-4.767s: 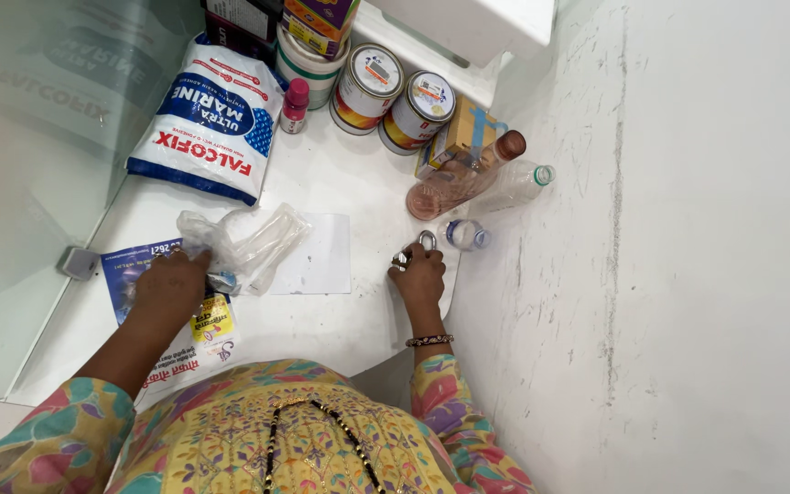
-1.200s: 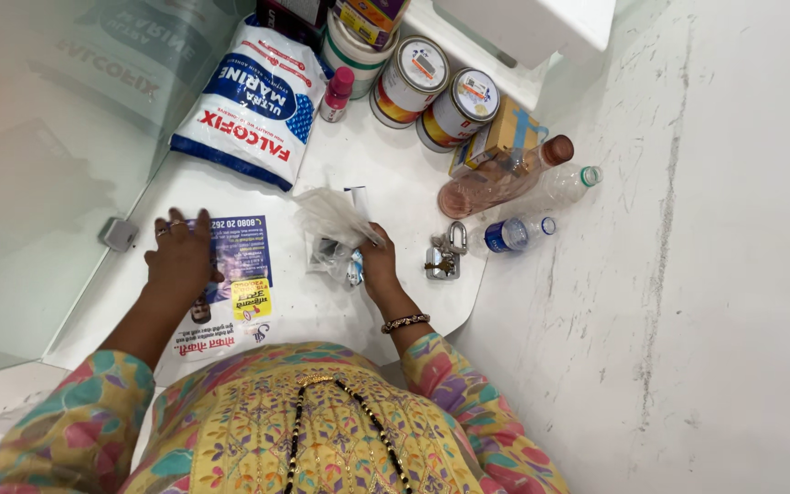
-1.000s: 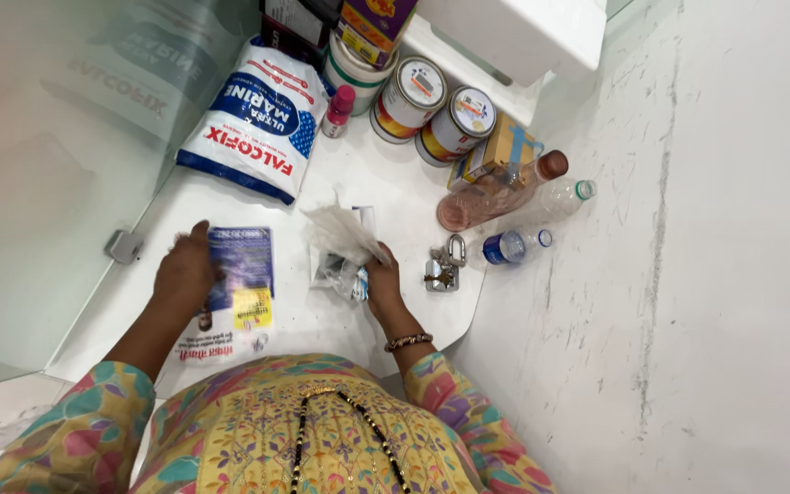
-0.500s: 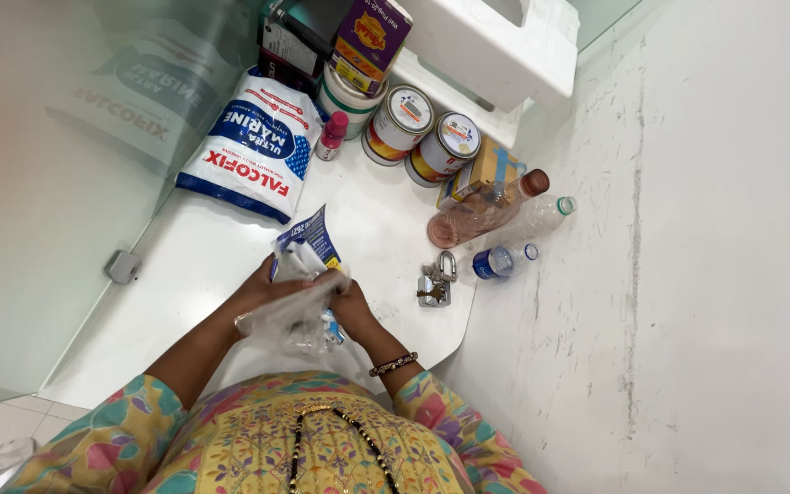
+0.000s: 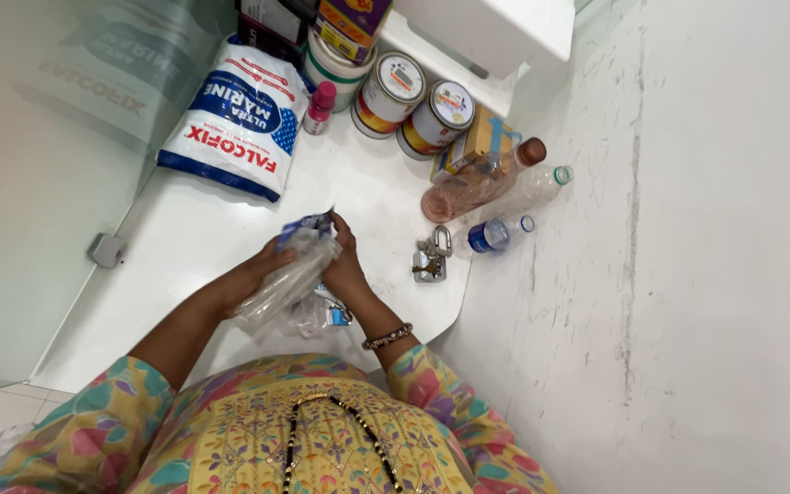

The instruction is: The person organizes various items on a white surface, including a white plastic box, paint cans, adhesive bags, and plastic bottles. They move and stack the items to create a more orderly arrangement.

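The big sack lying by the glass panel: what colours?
White sack with dark blue and red print, head view.

Both hands, left hand [image 5: 250, 277] and right hand [image 5: 345, 265], clutch a crumpled clear plastic bag [image 5: 287, 284] above the white worktop [image 5: 185, 265], near a padlock [image 5: 432, 259].

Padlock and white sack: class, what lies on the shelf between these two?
In the head view, between the padlock and the white sack, both hands hold a clear plastic bag with a blue leaflet.

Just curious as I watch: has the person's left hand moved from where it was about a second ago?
Yes. The left hand has left the flat white shelf and swung right, toward the silver metal padlock, meeting the right hand on a crumpled clear plastic packet.
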